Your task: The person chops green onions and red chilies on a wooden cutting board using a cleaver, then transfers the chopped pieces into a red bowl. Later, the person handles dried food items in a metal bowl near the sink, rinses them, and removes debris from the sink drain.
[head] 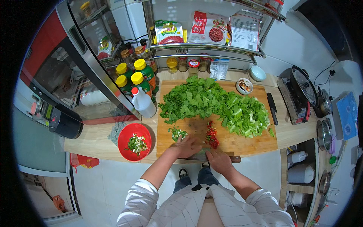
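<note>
My left hand (187, 146) lies over the front of the wooden cutting board (241, 146), fingers spread beside a small pile of chopped green onion (178, 134). A broad-bladed kitchen knife (236, 159) lies flat along the board's front edge. My right hand (217, 160) is on the blade near the brown handle; whether it grips the knife is unclear. Chopped red chili (211, 135) forms a narrow strip beyond the blade. A large heap of chopped leafy greens (204, 98) covers the back and right of the board. A red bowl (122, 142) at left holds chopped green onion.
A white jug (144, 103) and yellow-capped bottles (137, 78) stand left of the board. Beside its right edge lies a black knife (272, 107). A small bowl (244, 86) sits at its back right corner. Further right is a portable stove (292, 102).
</note>
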`<state>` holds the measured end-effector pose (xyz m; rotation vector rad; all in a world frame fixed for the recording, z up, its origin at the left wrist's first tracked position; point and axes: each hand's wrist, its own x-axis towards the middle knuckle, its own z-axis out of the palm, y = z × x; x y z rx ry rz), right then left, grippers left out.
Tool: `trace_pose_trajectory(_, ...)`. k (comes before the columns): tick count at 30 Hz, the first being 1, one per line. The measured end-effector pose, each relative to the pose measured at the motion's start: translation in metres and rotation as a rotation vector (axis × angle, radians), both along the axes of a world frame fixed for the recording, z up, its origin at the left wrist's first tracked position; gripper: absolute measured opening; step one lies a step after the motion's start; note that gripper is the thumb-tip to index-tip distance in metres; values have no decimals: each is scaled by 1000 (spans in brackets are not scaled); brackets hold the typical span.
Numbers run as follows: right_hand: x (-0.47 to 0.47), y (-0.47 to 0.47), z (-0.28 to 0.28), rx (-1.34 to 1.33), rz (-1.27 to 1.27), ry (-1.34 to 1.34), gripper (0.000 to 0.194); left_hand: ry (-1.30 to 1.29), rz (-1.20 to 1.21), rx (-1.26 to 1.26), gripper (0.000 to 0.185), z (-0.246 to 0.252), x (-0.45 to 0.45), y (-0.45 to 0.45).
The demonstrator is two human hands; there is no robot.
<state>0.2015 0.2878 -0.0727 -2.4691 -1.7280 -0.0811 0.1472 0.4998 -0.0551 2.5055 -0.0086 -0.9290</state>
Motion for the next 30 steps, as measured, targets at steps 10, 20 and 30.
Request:
trace_pose_trajectory(10, -8, -37, 22, -122, -276, 282, 26, -396, 342, -90, 31, -22, 10, 31)
trace_pose_trajectory(20, -29, -100, 21, 36, -767, 490, 20, -761, 240, 49, 15, -67, 29, -31)
trace_pose_trajectory(30, -38, -72, 25, 95, -753, 668, 25, -861, 389, 280, 13, -82, 2, -6)
